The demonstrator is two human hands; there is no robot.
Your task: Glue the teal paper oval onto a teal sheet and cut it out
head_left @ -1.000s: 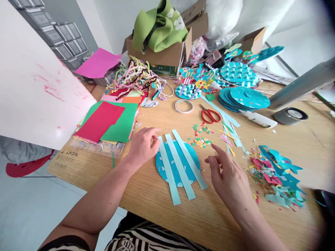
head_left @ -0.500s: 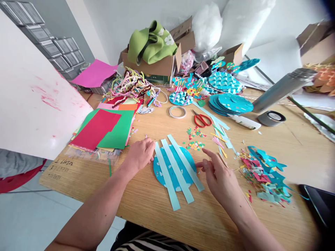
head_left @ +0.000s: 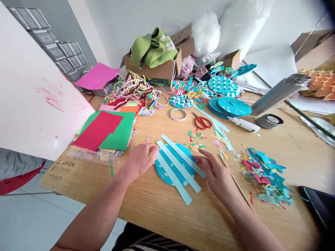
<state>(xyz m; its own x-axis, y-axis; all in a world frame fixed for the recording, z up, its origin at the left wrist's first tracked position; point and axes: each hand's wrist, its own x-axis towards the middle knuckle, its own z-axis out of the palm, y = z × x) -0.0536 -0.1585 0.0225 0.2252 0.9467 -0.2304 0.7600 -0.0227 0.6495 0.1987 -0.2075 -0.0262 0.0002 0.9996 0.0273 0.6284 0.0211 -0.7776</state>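
Observation:
A round blue disc (head_left: 167, 173) with small pale flecks lies flat on the table in front of me. Three light-blue paper strips (head_left: 174, 172) cross it at a slant, their ends sticking out past its rim. My left hand (head_left: 143, 158) is closed at the disc's left edge, its fingertips partly hidden behind the knuckles. At the opposite edge, my right hand (head_left: 216, 174) has its fingers stretched out, touching the rim beside the rightmost strip. A thin stick (head_left: 239, 184) runs along the table by my right hand.
Red-handled scissors (head_left: 202, 122), a tape roll (head_left: 178, 114) and confetti (head_left: 196, 146) lie beyond the disc. Coloured paper (head_left: 120, 136) is stacked left. Paper scraps (head_left: 264, 177) and a dark device (head_left: 314, 205) are right. Behind stand blue discs (head_left: 230, 106), a glue bottle (head_left: 244, 124) and a flask (head_left: 280, 94).
The disc has turned counterclockwise with its strips, whose near ends swung right and away from me. My right fingers have moved slightly left, onto the rim.

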